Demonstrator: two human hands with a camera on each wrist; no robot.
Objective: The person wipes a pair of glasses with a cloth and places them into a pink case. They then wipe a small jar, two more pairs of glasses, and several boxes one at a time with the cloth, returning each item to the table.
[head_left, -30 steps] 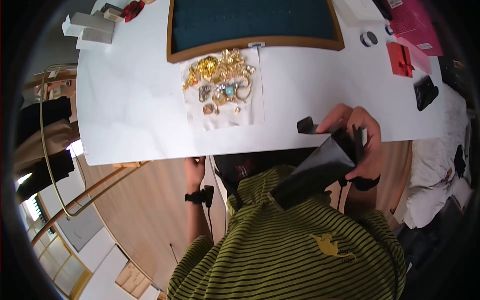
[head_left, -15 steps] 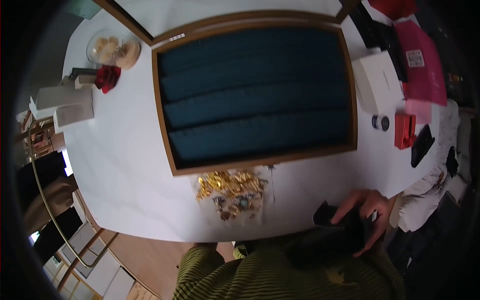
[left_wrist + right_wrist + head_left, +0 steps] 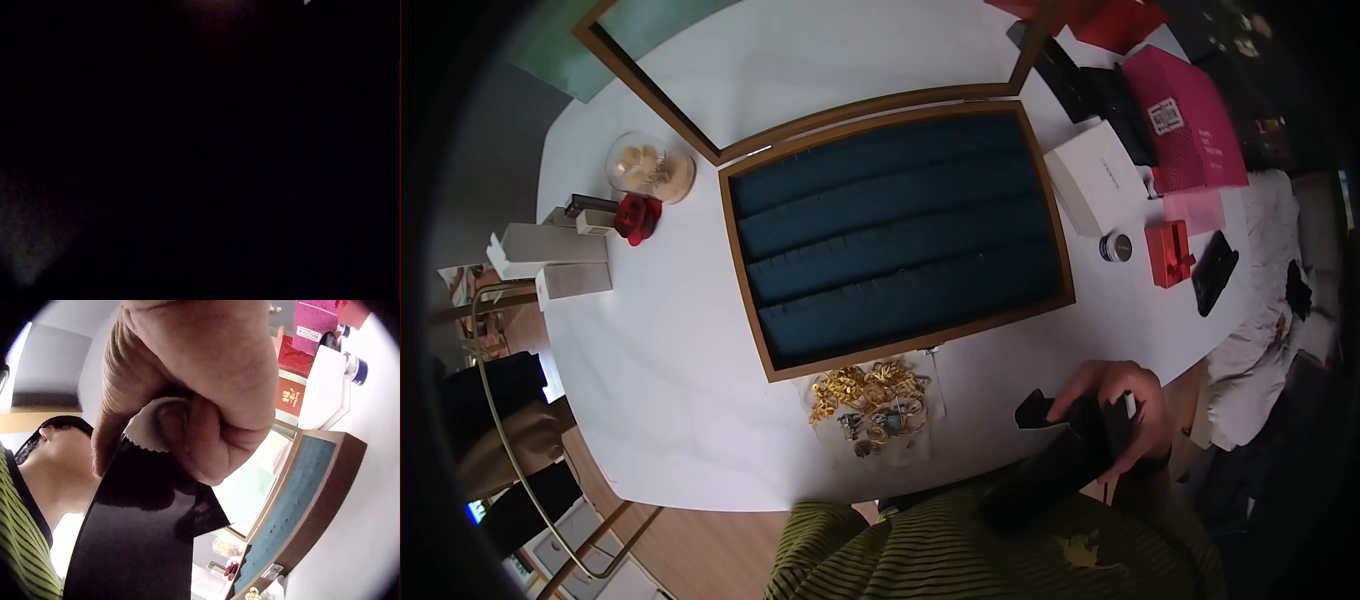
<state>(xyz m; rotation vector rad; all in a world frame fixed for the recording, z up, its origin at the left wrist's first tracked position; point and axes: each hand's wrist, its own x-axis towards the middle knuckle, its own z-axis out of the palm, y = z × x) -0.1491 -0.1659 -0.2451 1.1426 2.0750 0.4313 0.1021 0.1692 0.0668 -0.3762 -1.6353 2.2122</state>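
Note:
My right hand [image 3: 1138,415] grips a glossy black case [image 3: 131,544] with an open flap, held at the table's front edge before the striped shirt. In the right wrist view its fingers curl over the case's mouth, with a white zigzag-edged cloth [image 3: 147,430] under them. My left hand is hidden below the table edge, and the left wrist view is almost wholly dark. Mid-table stands a wooden jewelry box [image 3: 920,347] with teal padded rows and its glass lid raised. Gold jewelry [image 3: 865,392] lies heaped on a pale cloth [image 3: 905,456] at the box's front edge.
On the right are a white box [image 3: 1098,178], a small round jar [image 3: 1115,247], a red gift box [image 3: 1168,252], a black pouch [image 3: 1216,274] and a pink bag [image 3: 1185,120]. At left sit a red rose [image 3: 637,218], white boxes [image 3: 550,250] and a glass dome [image 3: 640,165].
The head view has tilted up, bringing the whole jewelry box and raised lid into sight. My left hand has dropped out of view. The right hand still grips the black case.

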